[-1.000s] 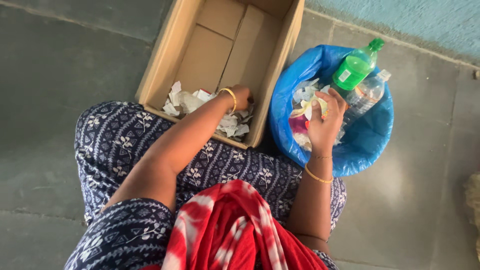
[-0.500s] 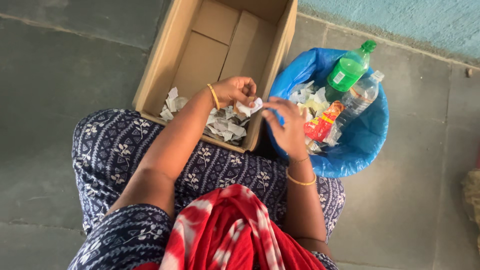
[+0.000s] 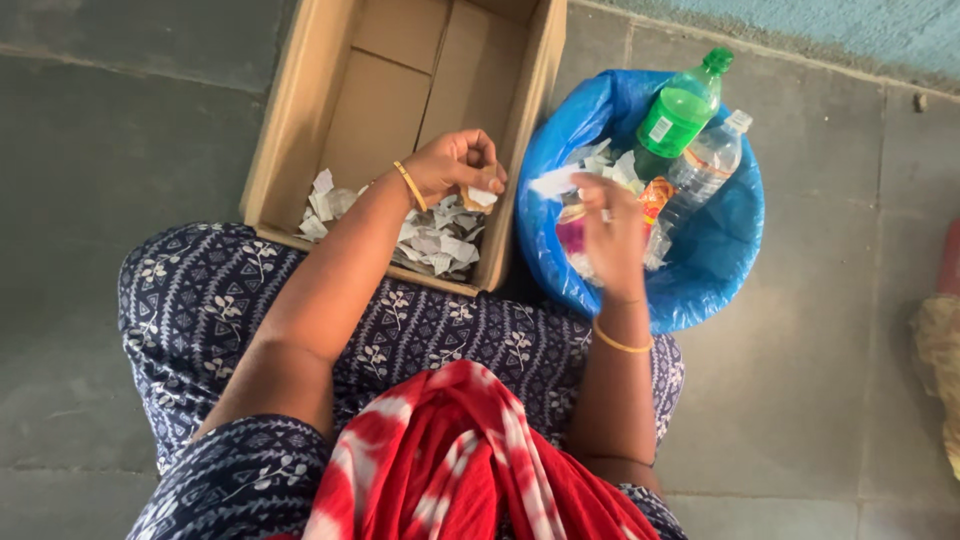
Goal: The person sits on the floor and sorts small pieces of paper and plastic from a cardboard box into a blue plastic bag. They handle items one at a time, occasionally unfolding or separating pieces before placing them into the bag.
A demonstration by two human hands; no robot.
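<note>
So this looks like the sorting step, mid-transfer: paper scraps going from the cardboard box [image 3: 400, 110] over to the bin with the blue liner [image 3: 720, 250], or at least that's my read of it.

The left hand [image 3: 455, 165] sits over the box's near right corner, fingers curled together and pinched on a small brownish-white scrap [image 3: 480, 196]. Right under it, the heap of white paper scraps [image 3: 420, 245] lies along the near edge of the box, spreading from the near left corner to the near right one. The far half of the box floor is bare cardboard.

The right hand [image 3: 610, 235] is over the left rim of the bin, and it's motion-blurred, so I can't say for sure how the fingers are set. It looks like they're closed on a white paper piece [image 3: 555, 183] that sticks out to the left of the fingertips, just past the bin's left rim and close to the box's right wall.

In the bin: 1 green plastic bottle [image 3: 675, 115] and 1 clear plastic bottle [image 3: 705, 165] leaning at the far edge, plus some paper bits and a red-orange wrapper [image 3: 655, 195] just beside the right hand.

Next move, I'd guess, calls for carrying that white piece fully over the bin's middle before the fingers open, since it's hanging right at the rim and could drop between box and bin.
</note>
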